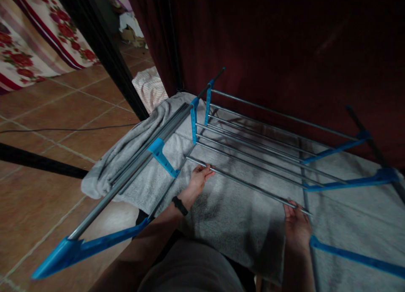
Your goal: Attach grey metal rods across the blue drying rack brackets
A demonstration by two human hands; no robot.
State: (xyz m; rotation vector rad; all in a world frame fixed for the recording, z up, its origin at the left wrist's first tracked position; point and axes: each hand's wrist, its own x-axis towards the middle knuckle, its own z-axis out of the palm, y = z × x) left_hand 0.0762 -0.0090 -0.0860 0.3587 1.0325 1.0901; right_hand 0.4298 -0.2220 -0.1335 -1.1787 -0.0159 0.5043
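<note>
A metal drying rack with blue plastic joints stands in front of me, with a grey towel spread under its rails. My left hand is closed round the nearest rail at its left end. My right hand grips the same rail near its right end, fingers curled over it. A dark band sits on my left wrist.
The rack's folded left wing reaches out over the tiled floor. A dark red curtain hangs close behind. A floral bedcover hangs at the far left, a black cable lies on the tiles, and a striped cloth lies by the curtain.
</note>
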